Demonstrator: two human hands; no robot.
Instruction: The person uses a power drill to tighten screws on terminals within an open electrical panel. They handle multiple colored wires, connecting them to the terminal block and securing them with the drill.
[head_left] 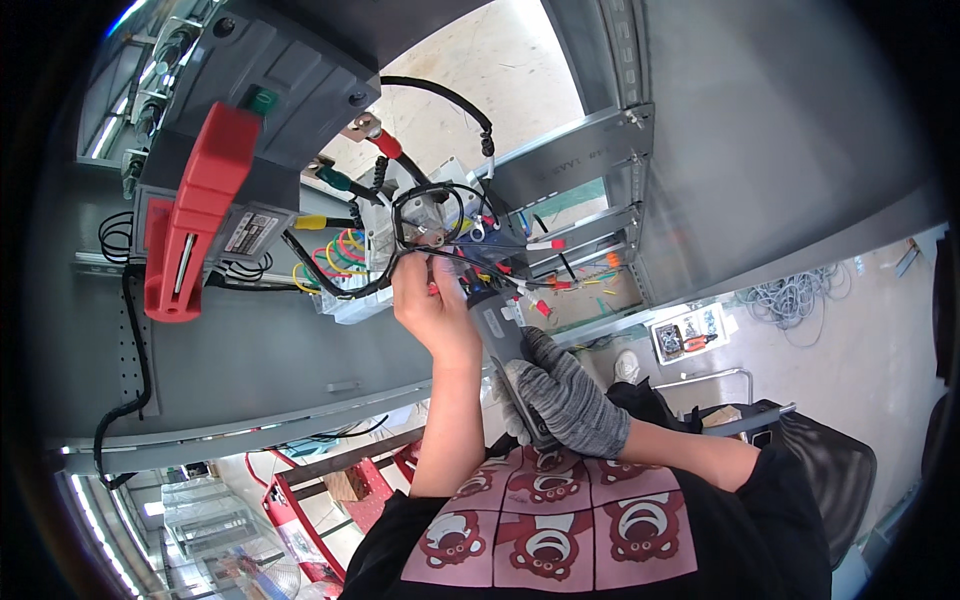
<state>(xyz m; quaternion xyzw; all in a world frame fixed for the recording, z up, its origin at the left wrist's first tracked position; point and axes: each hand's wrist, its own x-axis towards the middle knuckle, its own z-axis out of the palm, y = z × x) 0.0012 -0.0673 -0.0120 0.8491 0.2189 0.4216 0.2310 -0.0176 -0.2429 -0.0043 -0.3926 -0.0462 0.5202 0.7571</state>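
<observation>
My bare left hand [432, 305] reaches up into the wiring of a grey cabinet. Its fingertips are closed together at a bundle of black cables [400, 215] and metal terminals. What sits between them is hidden. My right hand [578, 398] wears a grey knitted glove and wraps round a dark grey power tool [494, 322], which looks like a cordless driver. The tool's front end points up toward the wires beside my left fingers; its tip is hidden. Loose leads with red sleeves and ring lugs [541, 305] hang just right of the left hand.
A large grey switch with a red handle [205, 210] stands at the upper left. Metal cross rails [575, 150] and a grey panel [750, 150] bound the right side. On the floor lie a white parts box [690, 335] and coiled grey wire [795, 300]. A black chair [820, 470] is at the lower right.
</observation>
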